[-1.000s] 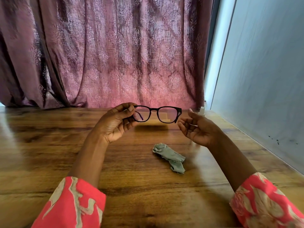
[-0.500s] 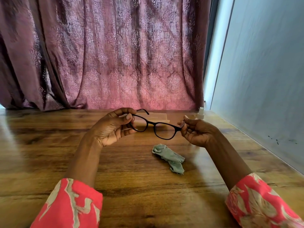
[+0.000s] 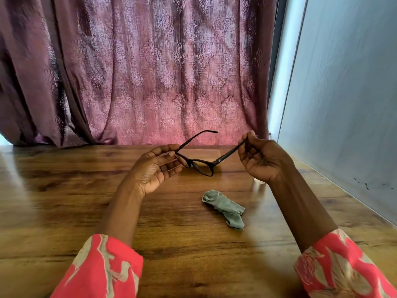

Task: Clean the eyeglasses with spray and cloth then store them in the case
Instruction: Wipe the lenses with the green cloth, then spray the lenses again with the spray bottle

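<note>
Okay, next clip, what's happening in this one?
A person at a wooden table holds black glasses up in both hands. The left hand pinches the frame's left corner, and the right hand grips the right temple arm, with both arms unfolded. A crumpled green cloth lies on the table below, untouched. No case is clearly visible.

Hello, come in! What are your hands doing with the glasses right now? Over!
Left hand pinches the glasses at the frame corner; right hand grips one temple arm. Glasses held above the table, arms open. Green cloth lies below, untouched. Nothing in the way.
</note>
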